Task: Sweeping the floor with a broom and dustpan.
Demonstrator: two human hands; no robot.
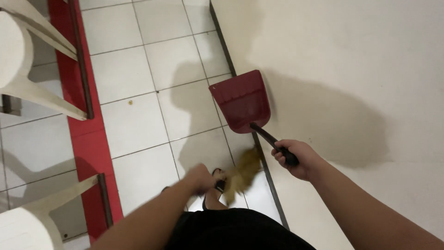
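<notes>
My right hand [298, 159] grips the black handle of a dark red dustpan [241, 99], which is raised in front of the cream wall, its scoop tilted up and away from me. My left hand [201, 178], blurred by motion, is closed on the dark handle of a small yellow-brown hand broom [243, 173]. The broom's bristles hang just below the dustpan's handle, near the base of the wall. Below the hands I see my black shorts and a foot in a sandal [215, 187].
White floor tiles [134, 120] run ahead, with a tiny speck of debris [130, 102]. A red strip [85, 134] crosses the floor at left. White plastic chairs [27, 60] stand at the left edge. The cream wall [351, 69] with a dark baseboard [222, 41] bounds the right.
</notes>
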